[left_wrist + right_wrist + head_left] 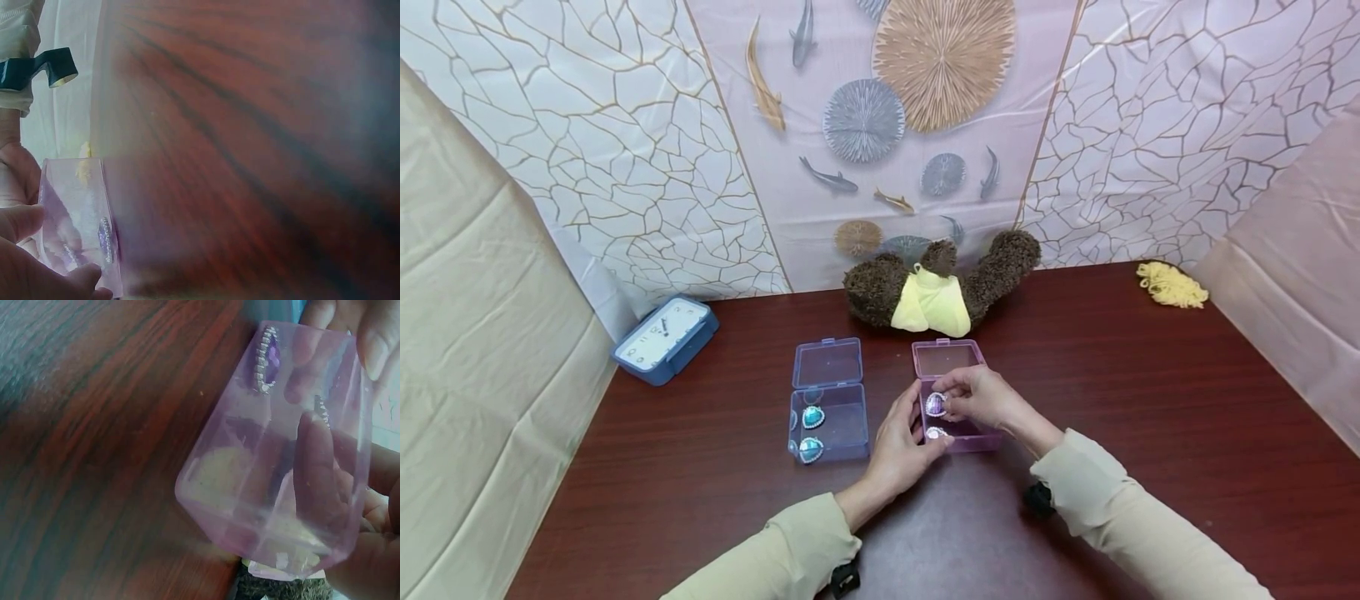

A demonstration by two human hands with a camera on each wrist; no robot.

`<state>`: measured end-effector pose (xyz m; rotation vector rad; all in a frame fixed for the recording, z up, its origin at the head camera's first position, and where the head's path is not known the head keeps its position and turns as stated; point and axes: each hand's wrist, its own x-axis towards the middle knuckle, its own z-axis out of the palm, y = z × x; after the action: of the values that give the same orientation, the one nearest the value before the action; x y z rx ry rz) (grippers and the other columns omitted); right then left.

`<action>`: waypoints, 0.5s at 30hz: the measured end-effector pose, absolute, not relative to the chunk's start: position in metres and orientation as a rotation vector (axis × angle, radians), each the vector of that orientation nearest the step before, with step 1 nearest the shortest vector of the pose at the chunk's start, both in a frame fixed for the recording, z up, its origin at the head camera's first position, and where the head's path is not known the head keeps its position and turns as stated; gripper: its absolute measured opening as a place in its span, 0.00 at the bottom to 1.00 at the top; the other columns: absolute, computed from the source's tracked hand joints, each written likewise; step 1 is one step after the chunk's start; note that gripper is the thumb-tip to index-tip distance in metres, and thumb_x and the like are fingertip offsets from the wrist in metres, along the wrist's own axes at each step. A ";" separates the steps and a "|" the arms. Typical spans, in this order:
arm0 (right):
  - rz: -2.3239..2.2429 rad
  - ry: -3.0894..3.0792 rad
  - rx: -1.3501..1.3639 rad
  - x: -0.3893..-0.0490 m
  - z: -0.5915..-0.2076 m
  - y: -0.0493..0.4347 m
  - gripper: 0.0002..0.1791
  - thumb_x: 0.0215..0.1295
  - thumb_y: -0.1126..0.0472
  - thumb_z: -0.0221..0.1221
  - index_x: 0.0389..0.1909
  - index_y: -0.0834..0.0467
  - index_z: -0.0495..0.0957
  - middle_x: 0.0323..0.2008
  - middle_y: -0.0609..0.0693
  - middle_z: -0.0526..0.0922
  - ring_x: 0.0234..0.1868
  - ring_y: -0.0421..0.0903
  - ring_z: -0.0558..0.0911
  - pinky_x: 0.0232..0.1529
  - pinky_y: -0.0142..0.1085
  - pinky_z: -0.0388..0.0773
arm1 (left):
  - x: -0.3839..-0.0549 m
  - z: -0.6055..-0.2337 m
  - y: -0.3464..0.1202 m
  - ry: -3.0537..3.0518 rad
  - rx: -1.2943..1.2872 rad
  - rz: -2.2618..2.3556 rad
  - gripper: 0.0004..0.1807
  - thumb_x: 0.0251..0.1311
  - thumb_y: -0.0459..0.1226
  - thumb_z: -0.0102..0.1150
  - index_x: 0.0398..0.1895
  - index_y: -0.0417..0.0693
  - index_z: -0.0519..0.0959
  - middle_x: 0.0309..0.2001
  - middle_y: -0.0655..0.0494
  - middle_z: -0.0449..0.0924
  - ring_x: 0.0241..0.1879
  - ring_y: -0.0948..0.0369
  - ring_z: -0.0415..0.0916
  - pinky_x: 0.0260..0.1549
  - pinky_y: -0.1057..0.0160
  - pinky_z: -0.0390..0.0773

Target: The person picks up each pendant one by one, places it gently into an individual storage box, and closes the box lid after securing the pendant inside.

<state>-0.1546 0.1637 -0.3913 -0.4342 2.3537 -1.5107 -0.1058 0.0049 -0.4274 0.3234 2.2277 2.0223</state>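
Note:
An open pink see-through plastic box [972, 443] stands on the table with its lid tipped back. My left hand [898, 442] grips its left side, thumb at the front corner and fingers along the wall. Inside the box, my right hand [988, 398] pinches a purple gem [936, 405] with a silver beaded edge. A second purple gem [269, 362] lies near the front of the box, partly behind the left thumb in the head view. Left of this hand stands an open blue see-through box [846, 421], with two turquoise gems [811, 450] along its left side.
Behind the boxes lies a brown plush toy [880, 292] with a yellow cloth [932, 304]. A blue-and-white clock-like box [666, 337] stands at the far left, and yellow yarn [1172, 285] at the far right. Patterned cloth [647, 150] hangs behind the table.

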 end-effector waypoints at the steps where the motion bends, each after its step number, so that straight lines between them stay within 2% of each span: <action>1: -1.501 2.370 -0.434 -0.154 -0.392 0.163 0.13 0.54 0.80 0.55 0.42 0.79 0.75 0.30 0.67 0.82 0.28 0.46 0.83 0.31 0.36 0.85 | -0.106 -0.427 0.005 2.228 0.324 2.023 0.46 0.49 0.25 0.65 0.71 0.35 0.51 0.69 0.37 0.54 0.67 0.46 0.58 0.60 0.58 0.68; 7: -1.450 2.453 -0.569 -0.162 -0.414 0.162 0.12 0.53 0.78 0.57 0.39 0.72 0.80 0.30 0.59 0.85 0.27 0.42 0.83 0.29 0.32 0.84 | -0.106 -0.428 0.005 2.241 0.335 2.018 0.46 0.48 0.25 0.65 0.71 0.35 0.52 0.68 0.37 0.55 0.67 0.45 0.59 0.60 0.58 0.69; 15: -1.263 2.558 -0.559 -0.154 -0.401 0.153 0.12 0.52 0.78 0.58 0.40 0.74 0.79 0.34 0.64 0.85 0.34 0.49 0.84 0.34 0.35 0.84 | -0.106 -0.428 0.005 2.252 0.335 2.010 0.46 0.48 0.25 0.66 0.71 0.36 0.53 0.68 0.37 0.56 0.66 0.45 0.60 0.59 0.57 0.70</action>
<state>-0.1537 0.1530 -0.4011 -0.5585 2.5580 -1.2630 -0.1058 0.0050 -0.4282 0.3354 2.2523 2.0105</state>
